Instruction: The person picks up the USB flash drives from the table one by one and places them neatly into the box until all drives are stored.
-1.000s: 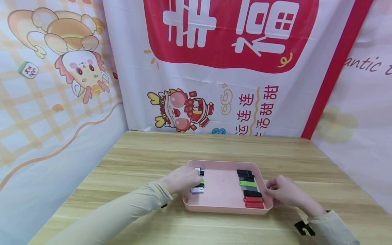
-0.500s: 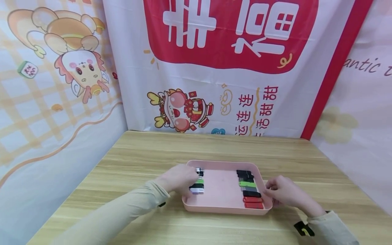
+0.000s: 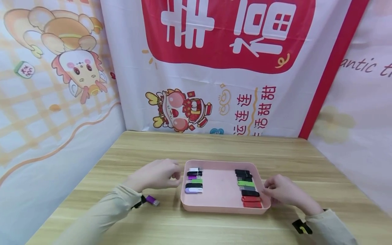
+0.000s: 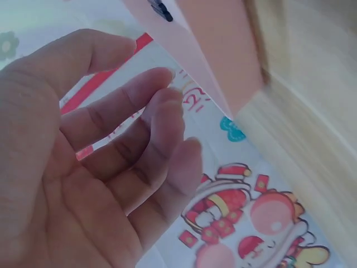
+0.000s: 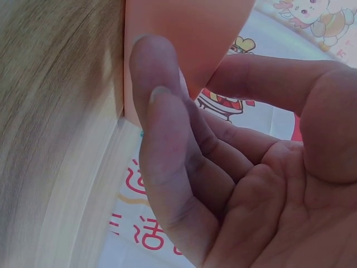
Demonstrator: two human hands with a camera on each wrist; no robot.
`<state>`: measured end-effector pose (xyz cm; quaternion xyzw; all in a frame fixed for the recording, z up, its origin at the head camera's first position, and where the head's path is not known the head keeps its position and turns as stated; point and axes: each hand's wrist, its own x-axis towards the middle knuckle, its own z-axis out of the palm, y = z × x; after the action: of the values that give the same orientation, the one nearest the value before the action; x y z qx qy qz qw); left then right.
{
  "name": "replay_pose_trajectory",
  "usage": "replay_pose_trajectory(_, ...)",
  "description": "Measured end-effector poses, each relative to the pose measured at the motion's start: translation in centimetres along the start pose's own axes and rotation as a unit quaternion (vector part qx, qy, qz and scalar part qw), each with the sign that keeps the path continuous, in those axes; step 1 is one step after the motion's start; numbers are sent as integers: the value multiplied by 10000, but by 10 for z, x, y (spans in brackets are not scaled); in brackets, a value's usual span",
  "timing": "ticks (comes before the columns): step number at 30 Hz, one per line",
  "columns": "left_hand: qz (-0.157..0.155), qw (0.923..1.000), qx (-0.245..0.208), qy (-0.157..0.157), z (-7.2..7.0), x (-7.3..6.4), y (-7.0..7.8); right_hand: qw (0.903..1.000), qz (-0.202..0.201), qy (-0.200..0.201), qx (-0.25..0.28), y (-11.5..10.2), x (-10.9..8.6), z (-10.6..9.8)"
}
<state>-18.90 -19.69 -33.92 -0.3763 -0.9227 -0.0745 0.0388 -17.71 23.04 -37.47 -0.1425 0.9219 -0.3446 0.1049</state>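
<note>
A pink tray (image 3: 223,209) on the table holds two columns of USB sticks. The left column has a white one, black ones, a purple one, a green one (image 3: 196,181) and a lilac one (image 3: 191,190). In the right column lie black ones (image 3: 250,193), a green one, grey ones and red ones (image 3: 252,205). Just outside the tray's left wall, my left hand (image 3: 156,175) hovers with loosely bent fingers, nothing between them in the left wrist view. My right hand (image 3: 284,192) pinches the tray's right wall, thumb at the rim and fingers against the outside.
A purple USB stick (image 3: 152,200) lies on the wooden table (image 3: 214,229) near my left wrist, left of the tray. Printed cloths hang on the left, back (image 3: 131,81) and right sides of the table.
My left hand has moved left, out of the tray, uncovering the left column and the purple stick on the table. My right hand stays at the tray's right wall.
</note>
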Motion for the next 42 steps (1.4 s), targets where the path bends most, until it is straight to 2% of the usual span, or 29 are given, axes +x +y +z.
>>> replay_pose_trajectory(6,-157,9991,-389,81,9,-22,-21,10000,-7,-8,6,-3,3,1)
replay_pose_trajectory(13,-160,9973,-710,9,18,-33,-34,10000,-25,47,-54,-3,0,1)
replay_pose_trajectory(20,-150,9966,-804,135,10,-40,-37,9999,98,109,-67,-5,-1,2)
replay_pose_trajectory(25,-180,9939,-1084,-65,5,-47,-38,9998,148,125,-88,-6,-1,2)
replay_pose_trajectory(28,-217,9923,-1208,-159,6,-49,-38,9999,17,93,-94,-5,-2,2)
replay_pose_trajectory(35,-206,9903,-1366,-176,5,-53,-42,9997,-196,126,-97,-1,-1,1)
replay_pose_trajectory(42,-247,9881,-1488,-290,2,-55,-40,9998,-169,104,-80,0,-2,2)
